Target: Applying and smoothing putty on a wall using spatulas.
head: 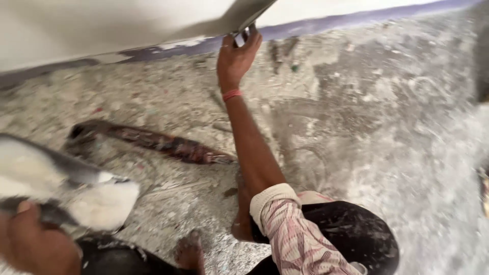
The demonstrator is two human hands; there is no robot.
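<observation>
The right hand (237, 53), its grip clamped on a trowel (249, 20) at the wall's foot along the floor's far edge, could gouge the fresh plaster, while the left hand (30, 244), seemingly gripping a loaded hawk (66, 188), may spill.
</observation>
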